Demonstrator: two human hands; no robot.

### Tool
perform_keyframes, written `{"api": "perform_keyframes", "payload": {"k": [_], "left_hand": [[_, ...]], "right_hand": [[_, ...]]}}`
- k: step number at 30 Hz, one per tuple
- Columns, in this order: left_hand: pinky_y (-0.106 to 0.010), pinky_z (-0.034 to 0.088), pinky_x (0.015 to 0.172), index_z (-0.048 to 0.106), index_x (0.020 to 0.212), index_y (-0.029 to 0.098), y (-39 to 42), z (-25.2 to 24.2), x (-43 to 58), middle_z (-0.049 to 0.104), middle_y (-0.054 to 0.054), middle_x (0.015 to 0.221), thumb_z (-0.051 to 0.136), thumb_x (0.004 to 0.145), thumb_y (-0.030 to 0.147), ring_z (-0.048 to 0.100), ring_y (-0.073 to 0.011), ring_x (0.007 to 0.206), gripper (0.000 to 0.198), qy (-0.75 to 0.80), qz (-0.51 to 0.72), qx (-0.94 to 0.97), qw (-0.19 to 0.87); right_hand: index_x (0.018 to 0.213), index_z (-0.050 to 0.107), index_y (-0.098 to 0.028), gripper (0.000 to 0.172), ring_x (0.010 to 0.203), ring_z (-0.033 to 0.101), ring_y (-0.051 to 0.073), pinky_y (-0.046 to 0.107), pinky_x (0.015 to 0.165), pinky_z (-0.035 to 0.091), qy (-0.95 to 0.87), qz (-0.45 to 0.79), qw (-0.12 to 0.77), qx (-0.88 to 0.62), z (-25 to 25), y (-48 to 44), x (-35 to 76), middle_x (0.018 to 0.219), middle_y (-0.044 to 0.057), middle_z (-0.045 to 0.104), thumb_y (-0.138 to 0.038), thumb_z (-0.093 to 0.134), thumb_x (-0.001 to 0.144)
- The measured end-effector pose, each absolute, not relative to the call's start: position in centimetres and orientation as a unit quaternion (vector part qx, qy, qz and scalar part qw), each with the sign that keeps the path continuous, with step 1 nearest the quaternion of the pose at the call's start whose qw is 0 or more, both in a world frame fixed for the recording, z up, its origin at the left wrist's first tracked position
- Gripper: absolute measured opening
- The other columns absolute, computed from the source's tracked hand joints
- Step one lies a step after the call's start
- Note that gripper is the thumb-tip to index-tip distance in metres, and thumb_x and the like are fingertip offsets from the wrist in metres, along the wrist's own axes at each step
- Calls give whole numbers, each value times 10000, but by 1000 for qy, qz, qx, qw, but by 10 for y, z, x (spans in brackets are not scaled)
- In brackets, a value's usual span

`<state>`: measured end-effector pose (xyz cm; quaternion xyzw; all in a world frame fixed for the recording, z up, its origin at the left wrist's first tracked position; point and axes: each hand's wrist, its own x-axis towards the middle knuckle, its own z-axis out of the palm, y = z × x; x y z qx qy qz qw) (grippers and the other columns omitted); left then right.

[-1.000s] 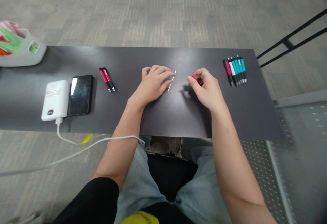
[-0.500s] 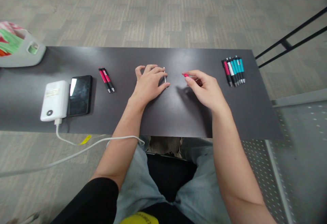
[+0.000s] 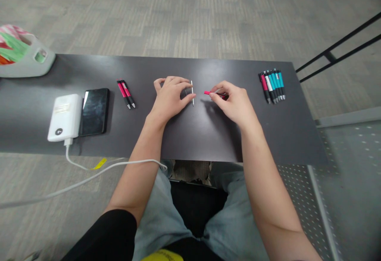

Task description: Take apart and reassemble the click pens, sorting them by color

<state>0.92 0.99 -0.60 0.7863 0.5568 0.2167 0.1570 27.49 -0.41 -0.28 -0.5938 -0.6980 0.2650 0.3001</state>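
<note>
Left hand [image 3: 171, 96] pinches a refill [image 3: 192, 93]; right hand [image 3: 233, 102] grips a pink barrel [image 3: 212, 93] beside it. Two whole pens [image 3: 126, 93] lie left of the refill, a bunch [image 3: 272, 85] right.

The tabletop [image 3: 190, 134] holds a power bank [image 3: 64, 117] and phone [image 3: 94, 111] at nine o'clock, red pens [image 3: 126, 94] at ten, a white refill [image 3: 192, 94] mid-table and a pen cluster [image 3: 272, 86] at two.
</note>
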Motion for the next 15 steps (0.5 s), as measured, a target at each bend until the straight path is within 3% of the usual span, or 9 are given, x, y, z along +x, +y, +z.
{"api": "perform_keyframes", "payload": {"k": [9,15], "left_hand": [[-744,346,1408,927,1397,403,10,-2,-9,887,-81,1604,761,1207,432,669,-446,1602,254,598,235,749,160],[-729,377,1380,918,1388,405,11,-5,-9,889,-83,1565,763,1195,446,668,-446,1558,251,592,236,753,162]], "right_hand": [[1082,969,-322,90,1071,899,388,512,984,685,-706,203,223,-641,7,-2,255,1090,91,956,-338,884,1105],[1074,957,-364,47,1032,878,351,522,966,692,-710,196,216,-641,13,-3,251,1111,54,955,-349,926,1107]]}}
